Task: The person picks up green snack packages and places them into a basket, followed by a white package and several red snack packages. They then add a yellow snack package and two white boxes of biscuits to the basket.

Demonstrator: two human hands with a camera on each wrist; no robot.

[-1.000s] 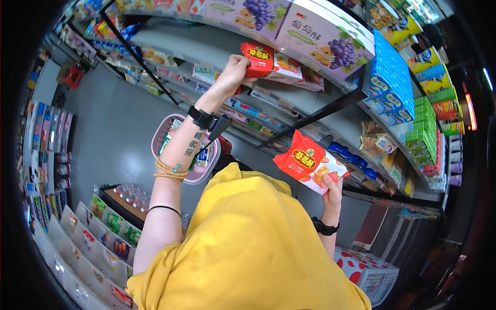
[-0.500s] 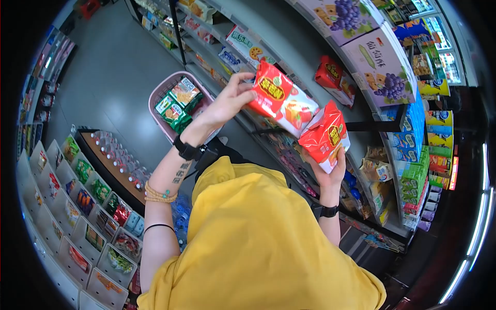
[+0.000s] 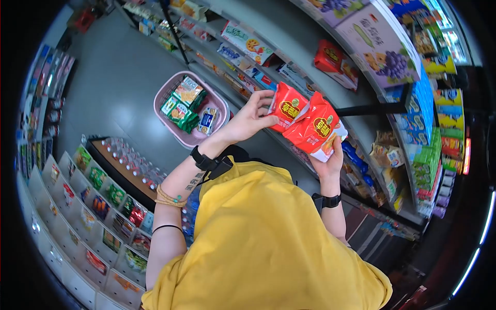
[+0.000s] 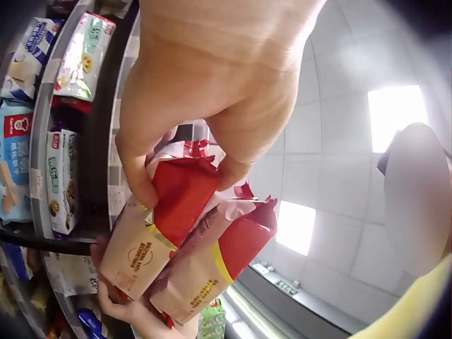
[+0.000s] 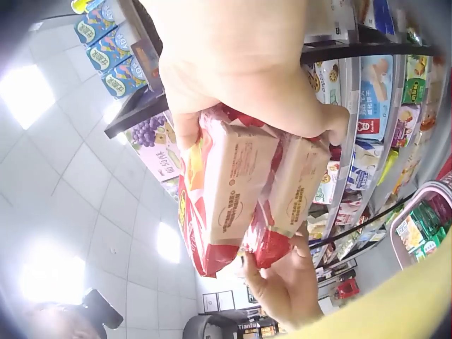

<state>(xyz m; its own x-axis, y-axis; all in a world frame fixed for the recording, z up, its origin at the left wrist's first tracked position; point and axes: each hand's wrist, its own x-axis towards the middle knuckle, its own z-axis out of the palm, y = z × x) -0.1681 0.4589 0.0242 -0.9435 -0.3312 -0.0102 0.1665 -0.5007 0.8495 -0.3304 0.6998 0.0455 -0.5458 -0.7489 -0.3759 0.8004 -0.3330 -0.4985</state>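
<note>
While two red packets are being held up in front of the shelf (image 3: 294, 33), they are leaning close together. The left hand (image 3: 249, 120) is pinching the end of the far packet (image 3: 289, 107), with its thumb on one side and its fingers bending round the other. The right hand (image 3: 328, 161) is gripping both packets, its thumb and fingers spreading wide across the near packet (image 3: 318, 130) and the far one. Another red packet (image 3: 338, 63) is lying on the shelf, set back from its front edge and near the black bar (image 3: 369, 109). A gap is showing between it and the packets in the hands. Lower down on the left, a pink basket (image 3: 157, 106) is holding green packs (image 3: 181, 112) and a blue and white pack (image 3: 207, 120).
</note>
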